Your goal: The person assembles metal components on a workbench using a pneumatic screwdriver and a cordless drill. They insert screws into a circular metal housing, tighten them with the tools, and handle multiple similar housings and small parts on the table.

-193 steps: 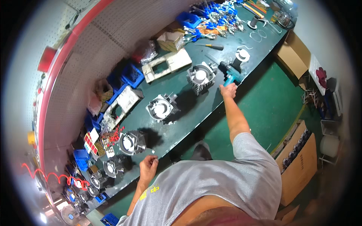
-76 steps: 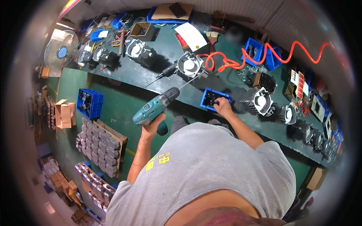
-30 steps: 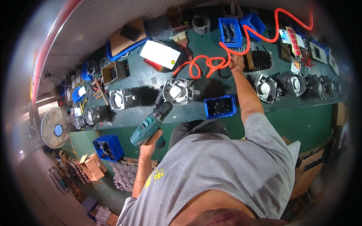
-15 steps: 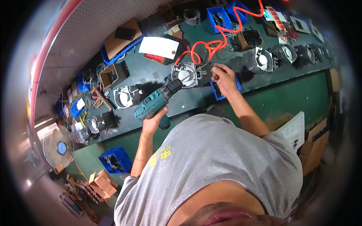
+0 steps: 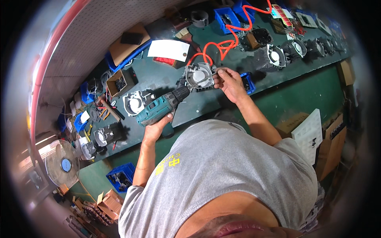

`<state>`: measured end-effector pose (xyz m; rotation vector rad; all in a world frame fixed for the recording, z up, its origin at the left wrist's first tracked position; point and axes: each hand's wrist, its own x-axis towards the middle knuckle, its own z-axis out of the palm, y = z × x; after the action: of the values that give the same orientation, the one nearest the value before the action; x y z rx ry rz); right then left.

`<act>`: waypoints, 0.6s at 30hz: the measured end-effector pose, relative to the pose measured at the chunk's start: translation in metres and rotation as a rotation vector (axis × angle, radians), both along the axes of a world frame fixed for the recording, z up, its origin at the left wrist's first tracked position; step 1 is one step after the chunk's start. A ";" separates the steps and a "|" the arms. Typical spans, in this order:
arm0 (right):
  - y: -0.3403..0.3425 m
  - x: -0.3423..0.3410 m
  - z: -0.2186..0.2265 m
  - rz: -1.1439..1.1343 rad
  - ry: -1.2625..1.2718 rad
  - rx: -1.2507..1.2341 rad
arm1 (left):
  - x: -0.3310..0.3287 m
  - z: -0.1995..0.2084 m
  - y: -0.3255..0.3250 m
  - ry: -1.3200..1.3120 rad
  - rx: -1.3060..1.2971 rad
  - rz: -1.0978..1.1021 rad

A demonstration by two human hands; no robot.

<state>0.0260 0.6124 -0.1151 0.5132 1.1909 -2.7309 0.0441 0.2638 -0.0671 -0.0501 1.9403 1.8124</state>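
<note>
The left hand (image 5: 156, 126) wraps the teal drill (image 5: 156, 111); ahead of that grip, its long bit (image 5: 203, 81) crosses over 1 metal housing (image 5: 195, 73). The right hand (image 5: 230, 83) curls at the tip; whether pinching, I cannot tell.

Drill (image 5: 156, 110) noted in teal and black; coiled hose (image 5: 239, 29), orange-red. Bench top (image 5: 166, 75) coloured dark green. Grey shirt (image 5: 238, 158) marked with yellow lettering (image 5: 173, 162); pale wall (image 5: 115, 18) dotted.
</note>
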 end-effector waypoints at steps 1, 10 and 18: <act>0.003 -0.002 0.001 0.072 -0.004 0.077 | -0.002 0.003 -0.004 -0.015 -0.005 -0.003; 0.022 -0.022 -0.012 0.508 -0.151 -0.049 | -0.003 0.026 -0.025 -0.017 -0.165 -0.048; -0.047 -0.059 -0.040 -0.017 -0.356 -0.392 | -0.007 0.043 0.013 0.316 -0.498 -0.106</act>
<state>-0.0329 0.5654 -0.1555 0.9009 0.5536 -2.6328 0.0372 0.2767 -0.0237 0.1821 2.5249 1.2906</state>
